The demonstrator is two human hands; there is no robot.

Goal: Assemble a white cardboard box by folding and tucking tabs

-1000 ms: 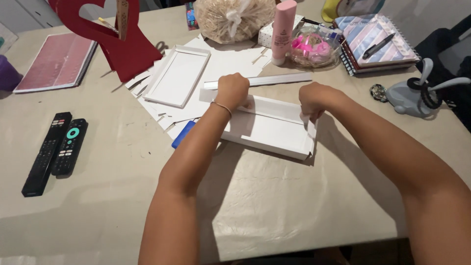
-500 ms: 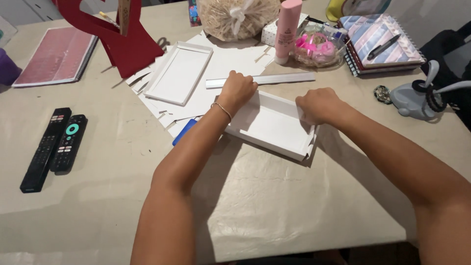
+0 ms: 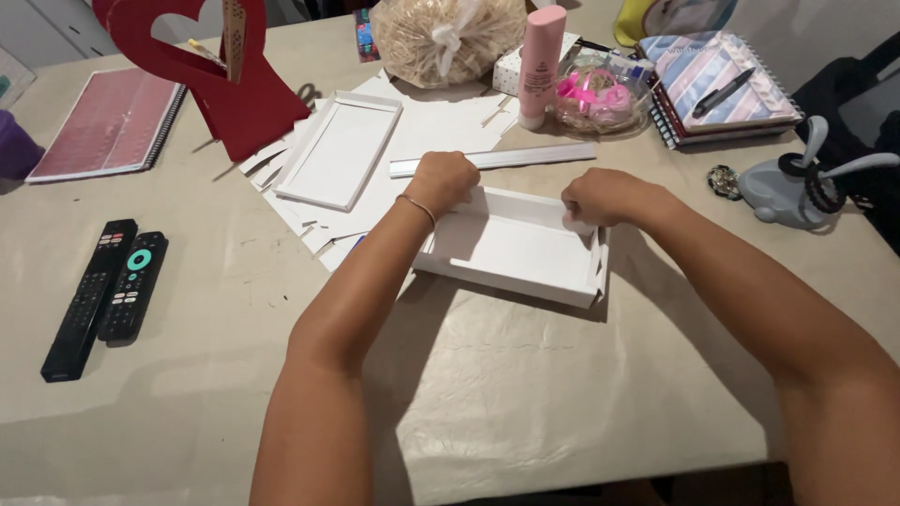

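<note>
A shallow white cardboard box tray (image 3: 511,248) lies on the table in front of me. My left hand (image 3: 441,183) is closed on its far left corner. My right hand (image 3: 600,195) is closed on its far right corner, pinching the folded wall. A thin bracelet circles my left wrist. A long white ruler-like strip (image 3: 525,157) lies just beyond both hands. A second white tray (image 3: 339,150) rests on white paper sheets to the far left of the box.
Two black remotes (image 3: 103,290) lie at the left. A red heart-shaped stand (image 3: 220,70), red notebook (image 3: 108,122), pink bottle (image 3: 542,61), straw-filled bag (image 3: 450,37), bowl of pink ribbon (image 3: 595,94), striped notebooks with a pen (image 3: 717,84) and a grey tape dispenser (image 3: 797,187) ring the back.
The box has been turned slightly and now sits flatter on the table. Both hands stayed on its far corners, with the right hand shifting a little along the far wall.
</note>
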